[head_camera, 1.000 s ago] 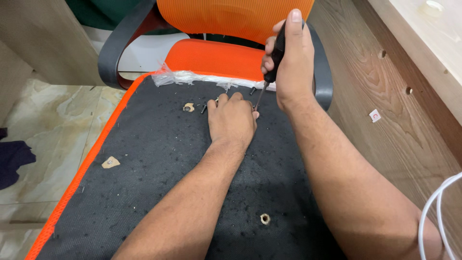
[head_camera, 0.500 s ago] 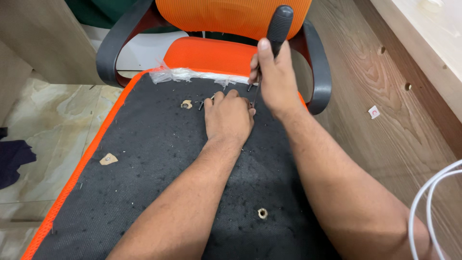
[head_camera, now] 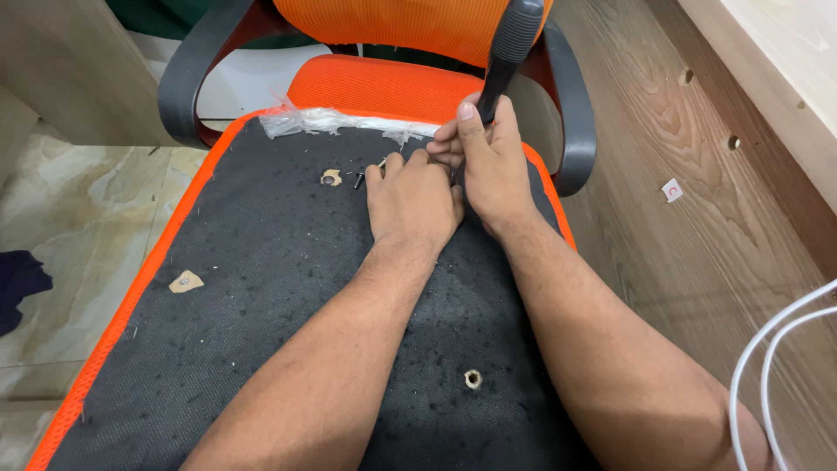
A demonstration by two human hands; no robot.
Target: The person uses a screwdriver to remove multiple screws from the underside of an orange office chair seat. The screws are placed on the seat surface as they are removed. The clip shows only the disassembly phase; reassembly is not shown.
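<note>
Head view: orange office chair (head_camera: 392, 87) behind, wooden wall panel (head_camera: 663, 227) at right. Upturned seat base (head_camera: 261, 314) with black fabric lies flat; looks stiff, bulky. Left hand (head_camera: 414, 201) presses flat on fabric, grip open, holds nothing. Right hand (head_camera: 490, 166) grip closed around screwdriver (head_camera: 508, 48) shaft; black handle looks rigid, light, best held there. Loose screw (head_camera: 358, 180) just beside left fingers.
</note>
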